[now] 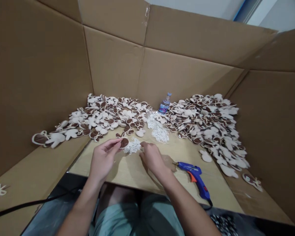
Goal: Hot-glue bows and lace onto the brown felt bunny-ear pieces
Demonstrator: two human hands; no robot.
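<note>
My left hand (103,158) pinches a brown, cream-edged ornament piece (124,142) between thumb and fingers, just above the wooden board (127,172). Right beside it lies a small white lacy piece (132,146). My right hand (151,156) rests on the board with its fingers curled toward that lacy piece; whether they grip it is unclear. A blue hot glue gun (195,177) with an orange trigger lies on the board to the right of my right hand.
Heaps of brown and cream ornaments lie at the back left (100,118) and back right (208,121). A pile of white lacy pieces (158,129) and a water bottle (164,104) sit between them. Cardboard walls (39,82) surround everything. A black cable (27,205) runs at lower left.
</note>
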